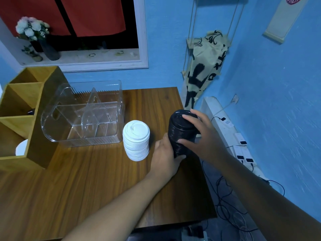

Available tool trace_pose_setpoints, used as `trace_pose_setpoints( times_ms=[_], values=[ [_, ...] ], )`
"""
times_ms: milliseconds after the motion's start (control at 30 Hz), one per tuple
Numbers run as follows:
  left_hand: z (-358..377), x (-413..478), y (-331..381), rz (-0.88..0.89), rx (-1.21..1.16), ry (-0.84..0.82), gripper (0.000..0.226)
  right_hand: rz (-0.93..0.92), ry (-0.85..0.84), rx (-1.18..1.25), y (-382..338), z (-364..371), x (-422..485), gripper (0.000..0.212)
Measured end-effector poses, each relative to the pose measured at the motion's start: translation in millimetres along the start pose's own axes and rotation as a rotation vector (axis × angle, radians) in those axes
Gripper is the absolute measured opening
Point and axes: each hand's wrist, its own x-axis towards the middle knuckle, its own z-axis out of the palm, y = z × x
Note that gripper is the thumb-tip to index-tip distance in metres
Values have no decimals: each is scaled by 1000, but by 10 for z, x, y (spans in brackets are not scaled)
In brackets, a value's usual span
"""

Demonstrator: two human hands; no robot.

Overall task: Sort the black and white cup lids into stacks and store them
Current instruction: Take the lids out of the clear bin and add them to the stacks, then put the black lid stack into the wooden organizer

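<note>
A tall stack of black cup lids (180, 131) stands near the right edge of the wooden table (86, 180). My left hand (165, 157) grips the stack's lower part from the left. My right hand (199, 134) wraps over its top and right side, fingers curled round it. A stack of white cup lids (136, 140) stands upright just left of the black one, untouched. A clear plastic organiser (83, 113) with dividers sits behind the white stack, with nothing visible inside it.
A wooden compartment shelf (22, 115) stands at the table's left, with a white object (21, 147) in its lower opening. Power strips and cables (241, 150) lie on the floor right of the table. A patterned cloth (206, 66) hangs on the blue wall.
</note>
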Motion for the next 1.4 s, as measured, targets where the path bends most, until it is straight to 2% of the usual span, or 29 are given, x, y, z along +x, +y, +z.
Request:
trace_pose_setpoints(
  times_ms=[233, 433, 567, 800, 1067, 1200, 1400],
  values=[
    [-286, -231, 309, 52, -211, 43, 90, -83, 78, -98, -511, -360, -81, 72],
    [-916, -244, 634, 83, -350, 95, 80, -162, 120, -156, -1248, -650, 218, 73],
    [-1554, -173, 577, 101, -283, 110, 85, -178, 144, -137, -1751, -593, 550, 74],
    [-2855, -80, -324, 92, -66, 212, 87, -256, 137, 30, -2584, 397, 1241, 73],
    [-4195, -46, -1642, -6, 172, 292, 90, -315, 57, 211, -3323, 1882, 2085, 59],
    [-4496, 51, -2073, -76, 180, 300, 88, -326, -11, 260, -3478, 2368, 2433, 59],
    [-4477, 336, -2451, -186, 154, 284, 85, -329, -128, 220, -3399, 2731, 2765, 59]
  ],
)
